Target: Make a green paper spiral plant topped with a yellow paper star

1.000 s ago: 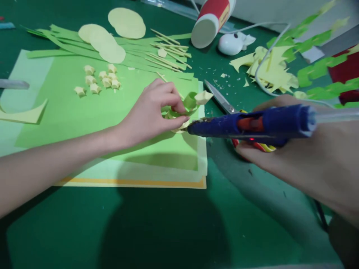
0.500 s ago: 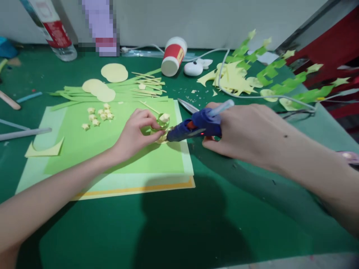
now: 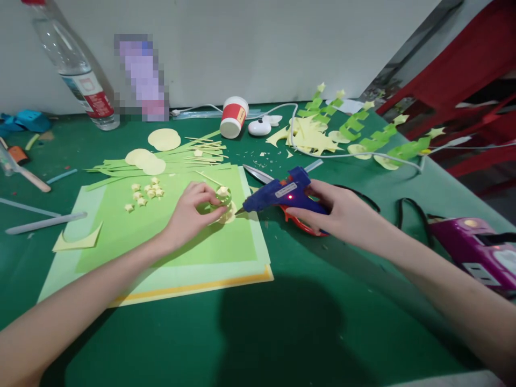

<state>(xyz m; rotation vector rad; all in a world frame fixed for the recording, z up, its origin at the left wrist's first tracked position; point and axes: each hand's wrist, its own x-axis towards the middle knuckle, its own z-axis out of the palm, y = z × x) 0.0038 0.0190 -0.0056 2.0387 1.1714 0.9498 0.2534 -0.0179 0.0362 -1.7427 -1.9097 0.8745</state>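
My left hand (image 3: pixel 189 212) pinches a small curled green paper strip (image 3: pixel 226 196) between thumb and fingers. A pale yellow folded star (image 3: pixel 222 191) shows at its top, and a pale yellow paper disc (image 3: pixel 229 215) lies below it. In my right hand (image 3: pixel 336 207) is a blue hot glue gun (image 3: pixel 278 194), its red light on. The gun's nozzle points left, close beside the disc. Scissors (image 3: pixel 300 223) with orange-red handles lie partly hidden beneath the gun. Stacked green paper sheets (image 3: pixel 161 247) lie under my left hand.
Small folded stars (image 3: pixel 152 191), yellow discs (image 3: pixel 164 140) and green strips (image 3: pixel 108 167) lie at the back left. A paper cup (image 3: pixel 234 118) and water bottle (image 3: pixel 86 86) stand behind. Green paper springs with stars (image 3: pixel 374 141) and a cable (image 3: pixel 355 156) are back right. A purple box (image 3: pixel 475 250) sits right.
The glue gun's nozzle has drawn back a little to the right from the disc, and the gun has turned. My left hand keeps its pinch. The view has tilted upward.
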